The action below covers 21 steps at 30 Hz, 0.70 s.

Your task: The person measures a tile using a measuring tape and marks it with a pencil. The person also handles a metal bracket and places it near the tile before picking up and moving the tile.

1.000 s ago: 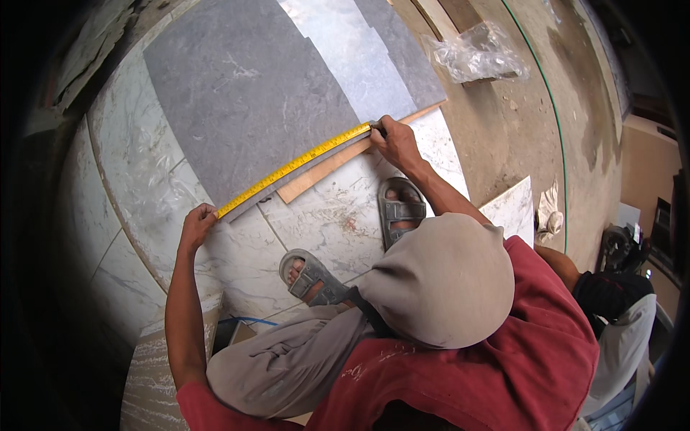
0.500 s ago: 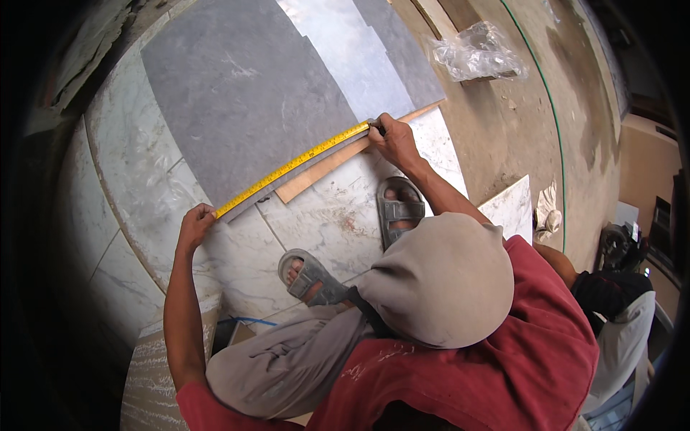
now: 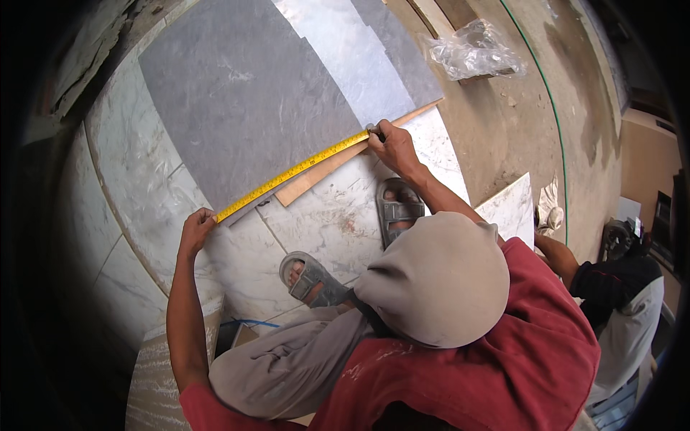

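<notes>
A yellow tape measure blade [image 3: 295,171] stretches along the near edge of a large dark grey slab [image 3: 230,86]. At the slab's near left corner, my left hand [image 3: 197,231] pinches one end of the blade. My right hand [image 3: 395,149] is closed round the other end, beside a pale bright band [image 3: 366,75] across the slab; a small dark, metallic piece shows at its fingertips. Whether the tape's case is in that palm is hidden. A thin wooden strip [image 3: 316,181] slants out from beneath the slab's near edge, under my right hand.
White marbled tiles [image 3: 316,219] lie under my sandalled feet. Beyond my right arm are a loose tile piece [image 3: 507,205], crumpled clear plastic [image 3: 478,50] and a green hose [image 3: 552,108]. Another person's bent leg [image 3: 625,337] is close on the right.
My right hand and its end of the tape have shifted slightly nearer, so the blade covers more of the slab's edge. The other person at the right has moved a little.
</notes>
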Motion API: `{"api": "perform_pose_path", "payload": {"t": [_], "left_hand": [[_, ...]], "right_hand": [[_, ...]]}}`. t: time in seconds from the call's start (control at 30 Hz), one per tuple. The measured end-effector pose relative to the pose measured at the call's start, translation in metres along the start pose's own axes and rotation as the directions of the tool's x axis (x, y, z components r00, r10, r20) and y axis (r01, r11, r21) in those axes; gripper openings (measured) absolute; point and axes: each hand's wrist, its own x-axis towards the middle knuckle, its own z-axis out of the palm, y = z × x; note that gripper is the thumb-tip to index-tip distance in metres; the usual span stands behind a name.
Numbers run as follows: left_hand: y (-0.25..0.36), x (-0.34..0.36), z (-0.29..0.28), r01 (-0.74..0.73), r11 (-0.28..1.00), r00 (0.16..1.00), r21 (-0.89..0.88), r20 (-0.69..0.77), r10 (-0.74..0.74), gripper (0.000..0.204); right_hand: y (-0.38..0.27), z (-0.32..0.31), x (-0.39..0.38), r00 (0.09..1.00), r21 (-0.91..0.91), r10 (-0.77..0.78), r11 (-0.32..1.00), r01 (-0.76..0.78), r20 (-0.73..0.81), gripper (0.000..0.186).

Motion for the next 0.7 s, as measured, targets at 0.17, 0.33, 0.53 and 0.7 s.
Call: {"api": "perform_pose_path", "payload": {"t": [0.17,0.33,0.53,0.7], "left_hand": [[0.004,0.000,0.002,-0.017,1.000,1.000,-0.013,0.014,0.017,0.015],[0.004,-0.001,0.002,0.003,1.000,1.000,-0.013,-0.006,-0.003,0.015],[0.000,0.000,0.001,0.001,1.000,1.000,-0.028,0.021,0.000,0.014],[0.002,0.000,0.002,-0.011,0.999,1.000,-0.035,0.011,0.012,0.015]], "right_hand": [[-0.005,0.000,0.009,0.999,-0.063,-0.037,0.997,0.035,-0.039,0.016],[0.004,-0.001,-0.004,0.999,0.001,0.029,1.000,-0.029,-0.031,0.018],[0.003,0.003,-0.004,0.994,0.117,-0.023,0.992,0.036,-0.104,0.018],[0.006,0.004,-0.005,0.996,0.024,-0.016,1.000,0.018,-0.087,0.017]]}}
